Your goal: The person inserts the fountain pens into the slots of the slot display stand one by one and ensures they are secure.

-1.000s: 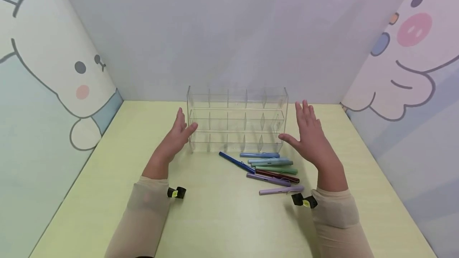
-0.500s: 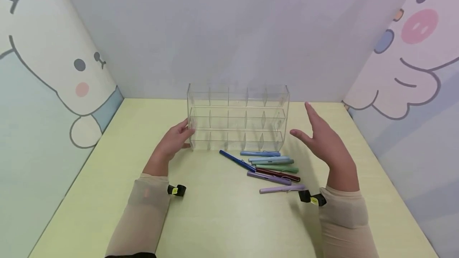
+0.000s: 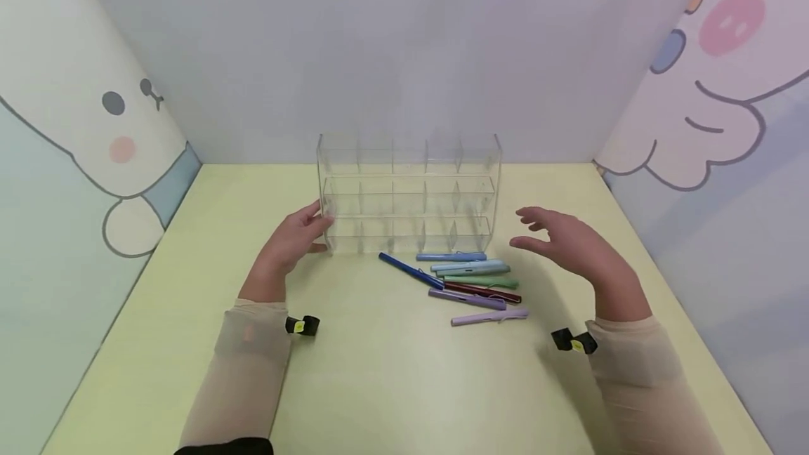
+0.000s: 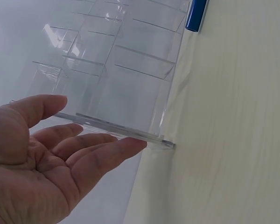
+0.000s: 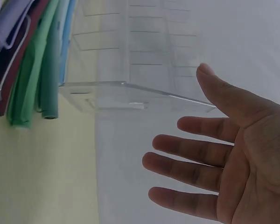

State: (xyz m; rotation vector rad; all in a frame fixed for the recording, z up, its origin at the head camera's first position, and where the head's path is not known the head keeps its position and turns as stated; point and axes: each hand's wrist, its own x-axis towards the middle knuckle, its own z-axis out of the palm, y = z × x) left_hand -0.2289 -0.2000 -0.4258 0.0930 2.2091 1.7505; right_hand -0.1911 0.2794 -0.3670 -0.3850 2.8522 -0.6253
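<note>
A clear plastic pen rack (image 3: 409, 175) with three tiers of divided compartments stands upright near the back wall. My left hand (image 3: 292, 236) is at its left side, fingertips touching the outer face of the side panel and thumb by the front edge; the left wrist view shows the fingers (image 4: 107, 156) nearly straight. To the right of the rack, my right hand (image 3: 578, 248) hovers apart from it, holding nothing, with fingers loosely spread in the right wrist view. Several pens lie in front, among them a dark blue pen (image 3: 411, 270), a dark red pen (image 3: 483, 291) and a lilac pen (image 3: 489, 317).
The other pens are a mid-blue pen (image 3: 451, 257), a light blue pen (image 3: 464, 266), a green pen (image 3: 483, 280) and a purple pen (image 3: 466, 298), bunched close together. Walls with cartoon animals border the pale yellow table (image 3: 379, 378) at the back and both sides.
My left hand has lowered and come in against the rack's left side. My right hand has drawn away to the right, its fingers tipping from upright to pointing left. Rack and pens have stayed put.
</note>
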